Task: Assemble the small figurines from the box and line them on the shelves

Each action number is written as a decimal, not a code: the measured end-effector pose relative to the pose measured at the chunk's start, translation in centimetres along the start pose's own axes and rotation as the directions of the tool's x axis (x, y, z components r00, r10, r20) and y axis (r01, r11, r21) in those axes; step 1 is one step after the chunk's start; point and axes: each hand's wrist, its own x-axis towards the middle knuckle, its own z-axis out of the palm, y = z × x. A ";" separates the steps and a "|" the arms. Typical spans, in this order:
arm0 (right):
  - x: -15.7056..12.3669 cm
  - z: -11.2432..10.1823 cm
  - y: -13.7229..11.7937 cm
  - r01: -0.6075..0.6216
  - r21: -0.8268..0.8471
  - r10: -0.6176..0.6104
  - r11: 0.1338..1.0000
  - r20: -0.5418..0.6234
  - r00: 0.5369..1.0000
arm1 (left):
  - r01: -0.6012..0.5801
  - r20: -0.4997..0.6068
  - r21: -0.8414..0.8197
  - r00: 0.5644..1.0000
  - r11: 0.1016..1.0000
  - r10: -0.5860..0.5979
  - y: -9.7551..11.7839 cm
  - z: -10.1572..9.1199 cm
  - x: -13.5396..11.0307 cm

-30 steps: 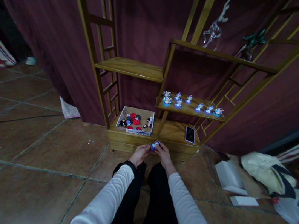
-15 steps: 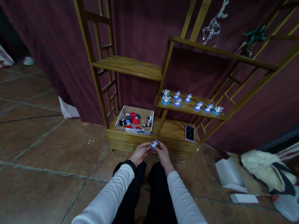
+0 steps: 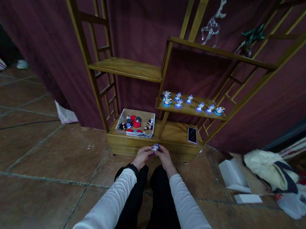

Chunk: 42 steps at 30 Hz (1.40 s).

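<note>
While your left hand (image 3: 142, 157) and right hand (image 3: 164, 157) pinch the figurine (image 3: 155, 147), treat it as likely light, stiff and slick; hold it low.

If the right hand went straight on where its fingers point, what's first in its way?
The figurine, right at the fingertips of the right hand; beyond it, probably the left hand, though depth is unclear.
</note>
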 end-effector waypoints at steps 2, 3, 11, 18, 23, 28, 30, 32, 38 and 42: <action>0.0 0.0 0.0 -0.003 0.004 0.003 1.000 0.003 1.000 | -0.004 0.000 0.001 1.000 1.000 0.004 0.0 0.0 0.0; 0.0 0.0 0.0 -0.004 0.001 0.004 1.000 0.003 1.000 | -0.006 -0.007 0.002 1.000 1.000 0.006 -0.1 0.0 -0.1; -0.1 -0.1 -0.2 -0.001 0.037 0.001 0.999 0.000 1.000 | -0.014 0.007 -0.031 1.000 0.999 0.014 0.0 0.2 -0.3; -0.2 -0.4 -0.3 -0.024 0.079 0.025 0.997 -0.015 1.000 | -0.132 0.059 0.065 0.990 0.989 0.128 -0.2 0.1 -0.3; -0.5 -0.3 -0.7 -0.042 0.086 0.046 0.995 -0.045 0.998 | -0.193 0.070 0.101 0.980 0.976 0.187 -0.5 0.3 -0.3; -1.0 0.0 -1.4 -0.050 0.122 0.055 0.991 -0.040 0.998 | -0.246 0.048 0.124 0.969 0.961 0.242 -0.8 0.4 -0.1; -1.1 0.0 -1.4 -0.054 0.117 0.060 0.992 -0.046 0.997 | -0.250 0.036 0.140 0.968 0.958 0.248 -0.8 0.3 0.0; -1.0 0.0 -1.2 -0.057 0.099 0.063 0.993 -0.060 0.996 | -0.248 0.033 0.156 0.969 0.956 0.246 -0.9 0.3 0.1; -0.6 -0.3 -0.7 -0.059 0.088 0.061 0.994 -0.025 0.998 | -0.250 0.018 0.161 0.968 0.955 0.251 -0.9 0.1 0.1; -0.9 -0.4 -1.0 -0.069 0.117 0.067 0.991 0.020 0.998 | -0.258 -0.026 0.138 0.964 0.956 0.264 -0.9 -0.1 0.3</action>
